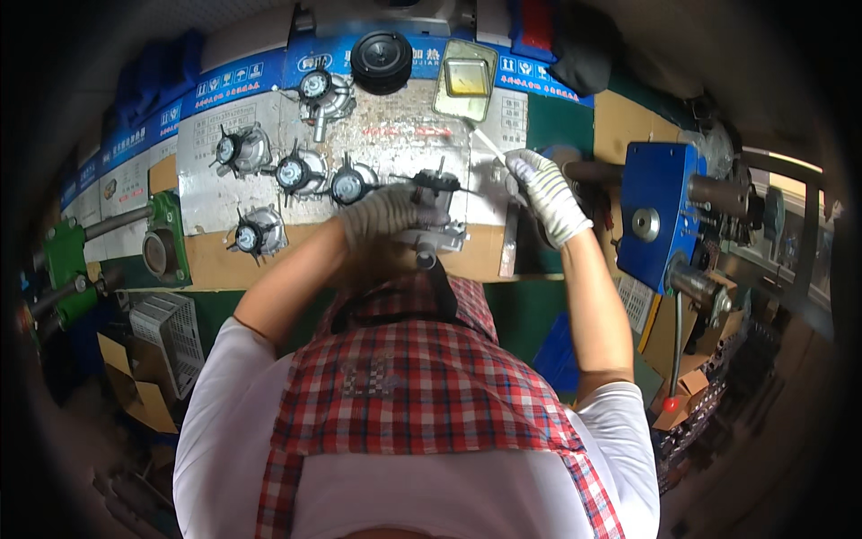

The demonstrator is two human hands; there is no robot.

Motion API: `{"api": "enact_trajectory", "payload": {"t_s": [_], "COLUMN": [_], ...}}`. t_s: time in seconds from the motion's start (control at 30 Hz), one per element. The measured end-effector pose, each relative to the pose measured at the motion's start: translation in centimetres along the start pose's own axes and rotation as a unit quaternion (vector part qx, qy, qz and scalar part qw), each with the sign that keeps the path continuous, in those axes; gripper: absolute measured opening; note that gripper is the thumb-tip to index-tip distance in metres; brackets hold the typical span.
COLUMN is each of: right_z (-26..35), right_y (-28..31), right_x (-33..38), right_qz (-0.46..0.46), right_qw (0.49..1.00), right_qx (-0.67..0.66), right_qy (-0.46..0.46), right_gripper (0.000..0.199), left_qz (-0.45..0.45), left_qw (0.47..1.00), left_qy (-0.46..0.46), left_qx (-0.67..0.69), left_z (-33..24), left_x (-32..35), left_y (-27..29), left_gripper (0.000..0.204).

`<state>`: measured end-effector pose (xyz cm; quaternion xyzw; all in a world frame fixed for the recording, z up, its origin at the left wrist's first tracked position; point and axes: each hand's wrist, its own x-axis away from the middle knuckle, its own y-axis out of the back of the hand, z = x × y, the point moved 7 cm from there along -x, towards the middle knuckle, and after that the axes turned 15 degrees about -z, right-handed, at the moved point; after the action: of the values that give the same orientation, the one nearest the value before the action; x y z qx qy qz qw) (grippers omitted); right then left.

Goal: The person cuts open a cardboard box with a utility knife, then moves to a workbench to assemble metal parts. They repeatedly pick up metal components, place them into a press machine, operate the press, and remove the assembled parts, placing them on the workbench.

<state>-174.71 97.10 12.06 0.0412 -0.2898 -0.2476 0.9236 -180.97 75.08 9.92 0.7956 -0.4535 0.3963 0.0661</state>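
Left hand (382,214) closed over a metal part (431,235) on the tabletop (215,260); right hand (549,199) pinches a thin stick (489,144) just beside it.

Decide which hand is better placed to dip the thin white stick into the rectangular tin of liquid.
Right. The right hand already holds the thin white stick, its tip angled toward the tin. The left hand is gripping the metal pump part on the bench.
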Motion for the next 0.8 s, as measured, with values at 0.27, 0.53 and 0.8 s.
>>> {"api": "enact_trajectory", "payload": {"t_s": [0.27, 0.53, 0.8], "right_z": [-2.6, 5.1, 14.8], "right_y": [-4.6, -10.3, -20.9], "right_x": [-14.8, -12.5, -11.6], "right_qz": [-0.361, -0.439, -0.038], "right_qw": [0.822, 0.738, 0.794], "right_qx": [0.415, 0.379, 0.410], "right_qy": [0.149, 0.344, 0.447], "right_gripper": [0.038, 0.046, 0.041], "left_qz": [-0.043, -0.106, -0.222], "left_qw": [0.842, 0.939, 0.940], "left_qy": [-0.469, -0.070, -0.205], "left_qx": [-0.264, 0.319, 0.156], "left_z": [1.0, -1.8, -1.3], "left_x": [5.8, 8.5, 9.2], "left_y": [5.6, 8.1, 13.2], "left_gripper": [0.083, 0.069, 0.053]}}
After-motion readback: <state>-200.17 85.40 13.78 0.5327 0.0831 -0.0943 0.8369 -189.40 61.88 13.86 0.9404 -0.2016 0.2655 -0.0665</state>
